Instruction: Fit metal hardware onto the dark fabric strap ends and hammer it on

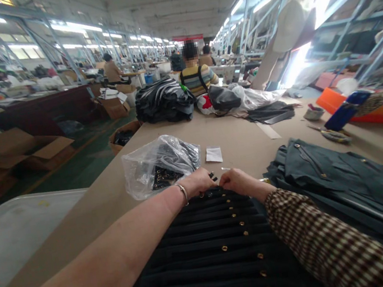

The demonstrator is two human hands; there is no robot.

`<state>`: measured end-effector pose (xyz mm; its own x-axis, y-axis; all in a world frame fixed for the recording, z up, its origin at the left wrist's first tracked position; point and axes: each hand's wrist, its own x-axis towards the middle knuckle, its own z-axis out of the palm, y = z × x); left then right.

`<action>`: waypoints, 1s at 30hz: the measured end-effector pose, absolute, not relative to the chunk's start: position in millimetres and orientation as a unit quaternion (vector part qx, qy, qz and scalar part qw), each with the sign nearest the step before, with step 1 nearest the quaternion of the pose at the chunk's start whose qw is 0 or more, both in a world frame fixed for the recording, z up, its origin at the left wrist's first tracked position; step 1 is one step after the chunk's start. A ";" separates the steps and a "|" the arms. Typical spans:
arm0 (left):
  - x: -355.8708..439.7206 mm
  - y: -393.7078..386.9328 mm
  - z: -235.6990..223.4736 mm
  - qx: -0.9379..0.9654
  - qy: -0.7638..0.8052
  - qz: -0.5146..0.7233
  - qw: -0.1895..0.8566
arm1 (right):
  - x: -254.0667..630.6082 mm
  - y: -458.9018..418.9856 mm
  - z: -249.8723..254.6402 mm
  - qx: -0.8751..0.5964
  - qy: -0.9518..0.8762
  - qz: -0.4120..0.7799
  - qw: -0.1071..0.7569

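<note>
Dark folded fabric pieces [206, 238] lie stacked in overlapping strips in front of me, with small gold-coloured metal fittings [241, 223] along them. My left hand [201, 181], a bracelet on its wrist, is closed at the far end of the stack. Small black pieces [213, 176] stick out between its fingers. Close beside it, my right hand [238, 182] is pinched at the fabric's far edge; what its fingertips hold is too small to make out. Just beyond my left hand, a clear plastic bag [140, 168] contains black pieces with gold-coloured rings [160, 173].
A white paper slip [213, 154] lies on the table [115, 213]. Dark garments [330, 170] with zips are at right, near scissors [335, 135] and an orange tray [380, 117]. A dark cloth pile [165, 101] stands at the back; a seated person [199, 77] is beyond.
</note>
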<state>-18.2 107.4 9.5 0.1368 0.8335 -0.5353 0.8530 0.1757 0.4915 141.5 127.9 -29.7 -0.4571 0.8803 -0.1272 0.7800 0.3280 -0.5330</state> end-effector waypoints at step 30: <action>-15.2 113.4 -13.2 0.651 0.649 0.029 0.393 | 142.6 133.7 -37.6 -0.506 -0.816 0.274 0.051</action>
<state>-15.2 113.4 -13.2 0.1551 0.8678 -0.4720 0.8219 0.1517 0.5490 142.6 133.7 -37.6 -0.4825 0.8543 -0.1934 0.7983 0.3380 -0.4986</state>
